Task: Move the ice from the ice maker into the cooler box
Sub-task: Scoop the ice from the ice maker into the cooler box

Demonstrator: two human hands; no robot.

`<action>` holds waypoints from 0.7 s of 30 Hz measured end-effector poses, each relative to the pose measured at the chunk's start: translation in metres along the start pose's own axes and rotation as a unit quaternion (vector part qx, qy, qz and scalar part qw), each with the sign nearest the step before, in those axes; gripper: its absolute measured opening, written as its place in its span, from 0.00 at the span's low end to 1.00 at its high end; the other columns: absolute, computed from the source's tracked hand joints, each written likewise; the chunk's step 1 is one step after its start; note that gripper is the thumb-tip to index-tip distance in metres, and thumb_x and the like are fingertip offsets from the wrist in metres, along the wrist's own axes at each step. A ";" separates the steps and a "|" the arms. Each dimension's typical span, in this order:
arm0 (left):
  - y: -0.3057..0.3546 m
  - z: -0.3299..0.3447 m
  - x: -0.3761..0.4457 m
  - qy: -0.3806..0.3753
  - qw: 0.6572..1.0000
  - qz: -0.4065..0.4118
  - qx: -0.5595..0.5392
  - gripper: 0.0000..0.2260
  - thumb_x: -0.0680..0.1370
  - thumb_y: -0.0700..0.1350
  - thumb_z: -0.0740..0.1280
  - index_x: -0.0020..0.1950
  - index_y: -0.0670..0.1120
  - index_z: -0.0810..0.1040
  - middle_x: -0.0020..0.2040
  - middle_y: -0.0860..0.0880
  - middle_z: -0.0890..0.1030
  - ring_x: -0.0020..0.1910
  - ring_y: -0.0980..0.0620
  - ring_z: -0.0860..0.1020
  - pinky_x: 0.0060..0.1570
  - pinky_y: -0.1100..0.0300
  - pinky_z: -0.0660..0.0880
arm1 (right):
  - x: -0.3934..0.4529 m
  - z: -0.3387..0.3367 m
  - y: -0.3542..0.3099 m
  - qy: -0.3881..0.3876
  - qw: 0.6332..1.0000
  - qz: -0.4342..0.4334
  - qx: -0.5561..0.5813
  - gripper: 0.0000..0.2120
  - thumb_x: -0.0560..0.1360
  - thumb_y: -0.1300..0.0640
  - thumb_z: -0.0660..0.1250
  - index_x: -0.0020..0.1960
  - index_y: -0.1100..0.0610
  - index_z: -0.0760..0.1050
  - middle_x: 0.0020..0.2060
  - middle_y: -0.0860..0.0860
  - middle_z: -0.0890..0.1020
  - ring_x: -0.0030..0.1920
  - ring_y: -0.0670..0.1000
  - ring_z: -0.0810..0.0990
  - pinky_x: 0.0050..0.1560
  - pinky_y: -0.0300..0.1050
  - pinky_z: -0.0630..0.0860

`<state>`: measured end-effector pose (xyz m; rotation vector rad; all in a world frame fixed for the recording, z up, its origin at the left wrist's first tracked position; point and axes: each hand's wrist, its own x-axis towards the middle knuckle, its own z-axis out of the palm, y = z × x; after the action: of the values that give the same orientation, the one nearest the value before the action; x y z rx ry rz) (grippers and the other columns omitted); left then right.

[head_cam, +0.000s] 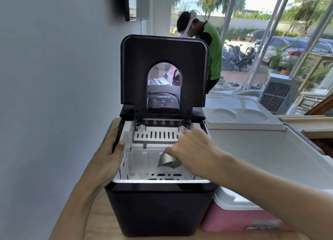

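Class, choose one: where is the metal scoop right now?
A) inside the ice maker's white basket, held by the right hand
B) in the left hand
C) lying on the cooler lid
A: the right hand holds the scoop down inside the basket.

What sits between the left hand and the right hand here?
In the head view, the ice maker's white basket lies between them; the left hand grips the ice maker rim, the right hand holds a metal scoop inside the basket.

The ice maker (160,209) stands on the tabletop (93,221) near its left edge, lid (164,59) raised at the back. The basket (138,160) sits inside it, a scoop (168,160) in the basket. The cooler box (234,212) stands just right of the ice maker.
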<state>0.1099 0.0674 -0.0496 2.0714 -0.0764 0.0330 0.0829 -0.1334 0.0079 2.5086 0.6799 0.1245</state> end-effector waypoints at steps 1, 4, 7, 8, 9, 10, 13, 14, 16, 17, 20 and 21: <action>0.000 0.000 0.000 -0.001 1.000 -0.002 0.001 0.22 0.81 0.49 0.53 0.74 0.61 0.52 0.73 0.64 0.57 0.71 0.63 0.56 0.66 0.67 0.50 | 0.004 0.002 -0.004 -0.010 1.000 -0.008 -0.025 0.12 0.75 0.63 0.63 0.51 0.48 0.79 0.38 0.48 0.81 0.42 0.51 0.81 0.35 0.42 0.65; 0.000 0.000 0.000 0.000 1.000 0.005 -0.001 0.22 0.81 0.48 0.54 0.74 0.60 0.52 0.73 0.63 0.57 0.68 0.66 0.55 0.66 0.68 0.50 | 0.011 0.002 -0.014 -0.028 0.996 -0.041 -0.080 0.11 0.75 0.64 0.62 0.37 0.52 0.74 0.29 0.48 0.73 0.35 0.50 0.75 0.33 0.44 0.61; 0.002 0.000 0.000 0.000 1.000 0.008 0.005 0.22 0.82 0.48 0.53 0.74 0.59 0.52 0.72 0.64 0.57 0.67 0.67 0.55 0.65 0.68 0.50 | 0.013 0.003 -0.021 -0.005 0.993 -0.074 -0.092 0.13 0.76 0.62 0.60 0.35 0.51 0.71 0.29 0.47 0.73 0.31 0.48 0.69 0.35 0.45 0.60; 0.002 0.000 -0.001 0.000 1.000 0.006 0.008 0.22 0.82 0.48 0.53 0.74 0.59 0.52 0.71 0.64 0.57 0.67 0.66 0.55 0.65 0.68 0.50 | 0.014 0.003 -0.021 -0.004 0.992 -0.081 -0.095 0.12 0.76 0.62 0.60 0.36 0.50 0.70 0.28 0.47 0.71 0.30 0.47 0.66 0.35 0.45 0.60; 0.002 0.000 0.000 0.000 1.000 0.005 0.010 0.22 0.82 0.48 0.53 0.74 0.59 0.52 0.71 0.64 0.58 0.68 0.65 0.56 0.65 0.68 0.50 | 0.015 0.002 -0.020 -0.011 0.991 -0.085 -0.100 0.13 0.76 0.62 0.60 0.35 0.50 0.69 0.27 0.47 0.70 0.28 0.47 0.64 0.33 0.44 0.59; 0.002 0.000 0.000 0.000 1.000 0.005 0.011 0.22 0.81 0.48 0.53 0.74 0.60 0.52 0.71 0.64 0.58 0.69 0.64 0.56 0.64 0.68 0.51 | 0.015 0.001 -0.018 -0.022 0.990 -0.084 -0.108 0.14 0.76 0.64 0.60 0.34 0.51 0.68 0.26 0.47 0.68 0.27 0.47 0.62 0.31 0.43 0.58; 0.001 0.000 0.000 -0.002 1.000 0.001 0.010 0.22 0.81 0.49 0.53 0.74 0.59 0.52 0.72 0.62 0.58 0.72 0.61 0.57 0.64 0.67 0.51 | 0.019 0.001 -0.008 -0.051 0.992 -0.047 -0.107 0.14 0.72 0.67 0.60 0.32 0.53 0.67 0.24 0.47 0.66 0.24 0.46 0.60 0.25 0.39 0.55; 0.000 0.000 0.000 -0.002 1.000 0.001 0.010 0.22 0.81 0.49 0.53 0.74 0.59 0.52 0.73 0.62 0.58 0.72 0.61 0.57 0.64 0.67 0.51 | 0.020 0.001 -0.004 -0.060 0.993 -0.035 -0.093 0.11 0.71 0.66 0.61 0.34 0.53 0.70 0.25 0.48 0.67 0.24 0.46 0.60 0.24 0.38 0.54; -0.001 0.000 0.000 -0.003 1.000 0.002 0.013 0.22 0.81 0.50 0.53 0.74 0.60 0.52 0.73 0.62 0.58 0.73 0.60 0.57 0.64 0.66 0.51 | 0.022 0.001 0.003 -0.077 0.994 -0.024 -0.070 0.08 0.70 0.65 0.63 0.40 0.52 0.75 0.28 0.48 0.72 0.26 0.48 0.63 0.26 0.37 0.54; -0.001 0.000 0.000 -0.002 1.000 0.002 0.016 0.22 0.81 0.50 0.53 0.74 0.61 0.51 0.73 0.62 0.58 0.73 0.59 0.57 0.65 0.66 0.51 | 0.023 0.000 0.005 -0.087 0.994 -0.027 -0.063 0.07 0.69 0.64 0.63 0.40 0.52 0.75 0.29 0.47 0.72 0.28 0.49 0.66 0.26 0.37 0.55; -0.001 -0.001 0.001 0.000 1.000 0.005 0.023 0.22 0.81 0.50 0.53 0.74 0.61 0.51 0.70 0.64 0.59 0.71 0.61 0.57 0.64 0.66 0.52 | 0.022 -0.004 0.010 -0.137 0.989 -0.049 -0.013 0.03 0.69 0.59 0.63 0.40 0.53 0.73 0.30 0.47 0.71 0.34 0.53 0.73 0.28 0.38 0.59; 0.000 0.000 0.001 -0.001 1.000 0.005 0.024 0.22 0.81 0.49 0.53 0.74 0.61 0.51 0.71 0.64 0.59 0.71 0.62 0.57 0.64 0.66 0.52 | 0.020 -0.006 0.011 -0.157 0.986 -0.046 0.007 0.02 0.70 0.58 0.62 0.40 0.53 0.73 0.31 0.48 0.73 0.36 0.54 0.74 0.28 0.38 0.60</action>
<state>0.1106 0.0678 -0.0496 2.1184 -0.0871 0.0385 0.1044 -0.1290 0.0177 2.4286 0.6643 -0.3050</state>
